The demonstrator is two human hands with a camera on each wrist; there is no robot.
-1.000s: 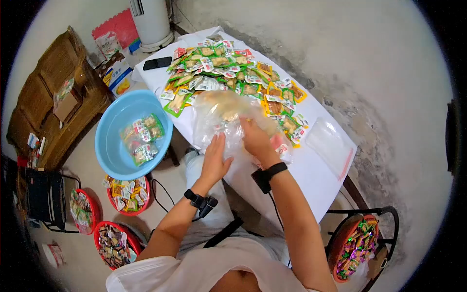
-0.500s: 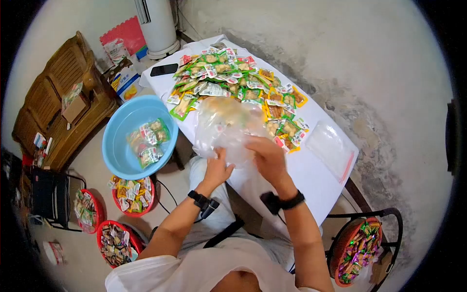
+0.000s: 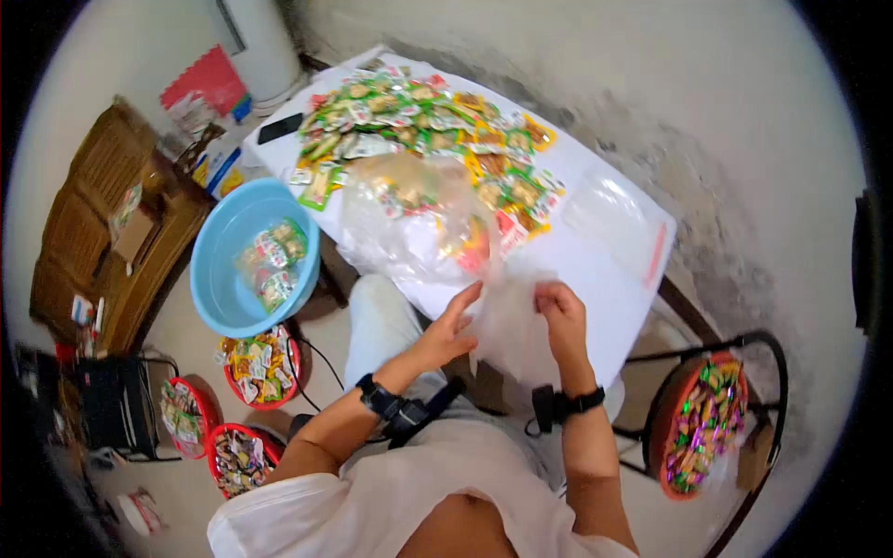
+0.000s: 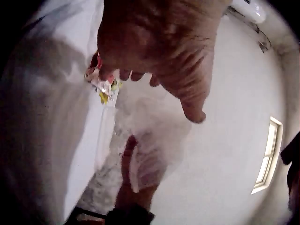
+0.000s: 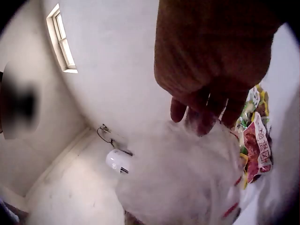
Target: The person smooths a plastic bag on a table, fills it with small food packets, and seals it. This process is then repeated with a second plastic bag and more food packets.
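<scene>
A thin clear plastic bag (image 3: pixel 510 325) hangs between my hands over the front edge of the table, blurred. My right hand (image 3: pixel 564 321) pinches it between thumb and fingertips; in the right wrist view the bag (image 5: pixel 178 173) spreads below the curled fingers (image 5: pixel 229 110). To its left, my left hand (image 3: pixel 445 337) is held with fingers extended and thumb apart, close beside the film. The left wrist view has the left palm (image 4: pixel 159 42) over the bag (image 4: pixel 159 117). Just beyond, a larger clear bag (image 3: pixel 372 228) with snack packets in it lies on the table.
Snack packets (image 3: pixel 409 116) are heaped on the white-covered table (image 3: pixel 595 321). A stack of clear bags (image 3: pixel 614 223) lies right, a phone (image 3: pixel 280 128) far left. Left of the table are a blue basin (image 3: pixel 206 279) and red baskets of packets; a basket of shiny candies (image 3: pixel 704 428) stands right.
Both hands have left the larger filled bag and come back toward the body and to the right. A separate thin bag now hangs from the right hand. The head view has shifted slightly.
</scene>
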